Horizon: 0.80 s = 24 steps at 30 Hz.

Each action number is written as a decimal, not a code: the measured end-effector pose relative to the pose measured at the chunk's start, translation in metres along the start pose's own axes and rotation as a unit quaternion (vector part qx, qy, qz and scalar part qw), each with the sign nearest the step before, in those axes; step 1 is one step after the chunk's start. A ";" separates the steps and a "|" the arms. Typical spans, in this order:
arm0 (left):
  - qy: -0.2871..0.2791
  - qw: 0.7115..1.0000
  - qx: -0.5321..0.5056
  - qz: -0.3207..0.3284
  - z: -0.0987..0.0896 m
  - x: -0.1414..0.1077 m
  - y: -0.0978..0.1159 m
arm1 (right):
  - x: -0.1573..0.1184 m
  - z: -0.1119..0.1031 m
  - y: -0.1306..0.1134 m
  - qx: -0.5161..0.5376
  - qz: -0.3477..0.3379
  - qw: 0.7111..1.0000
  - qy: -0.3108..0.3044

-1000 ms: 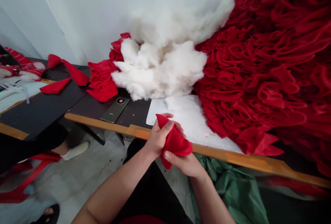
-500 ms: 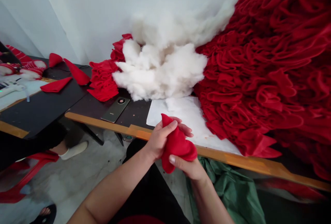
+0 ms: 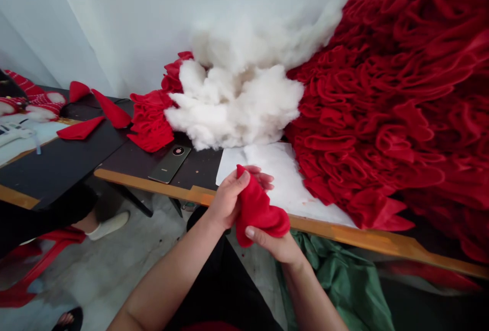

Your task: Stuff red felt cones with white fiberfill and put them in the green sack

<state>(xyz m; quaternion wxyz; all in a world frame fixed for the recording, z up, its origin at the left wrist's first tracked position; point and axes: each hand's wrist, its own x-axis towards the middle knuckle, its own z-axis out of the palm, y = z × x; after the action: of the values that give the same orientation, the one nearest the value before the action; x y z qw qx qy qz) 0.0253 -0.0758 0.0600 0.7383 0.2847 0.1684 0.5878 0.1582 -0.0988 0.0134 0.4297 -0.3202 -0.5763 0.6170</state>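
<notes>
A red felt cone-shaped piece (image 3: 256, 206), pointed at its upper end and folded at its wide lower end, is held between both hands in front of the table edge. My left hand (image 3: 229, 196) grips it near the tip, thumb across the front and fingers behind. At the wide end, my right hand (image 3: 273, 242) holds it with the thumb on top; its other fingers are hidden under the cloth. Beyond the hands, a white sheet (image 3: 263, 163) lies on the table, with a big heap of white stuffing (image 3: 237, 107) behind it.
A tall pile of red felt pieces (image 3: 374, 102) fills the right side. Left of the stuffing are a smaller red stack (image 3: 151, 122), a phone (image 3: 170, 164) and several red cones (image 3: 112, 109). A green sack (image 3: 336, 275) hangs below. Another person's leg (image 3: 86, 219) shows at left.
Both hands and the red piece have shifted slightly up and left. My left hand's fingers have shifted a little around the tip.
</notes>
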 end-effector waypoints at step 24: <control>0.238 0.968 -0.054 0.055 -0.036 0.027 0.004 | -0.007 -0.012 0.002 0.068 0.051 0.987 0.135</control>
<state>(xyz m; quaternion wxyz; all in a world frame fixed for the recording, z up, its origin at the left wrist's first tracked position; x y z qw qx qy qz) 0.0077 -0.0411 0.0370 0.6577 0.1056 0.2911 0.6867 0.1715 -0.0996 0.0088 0.4923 -0.3992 -0.4530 0.6270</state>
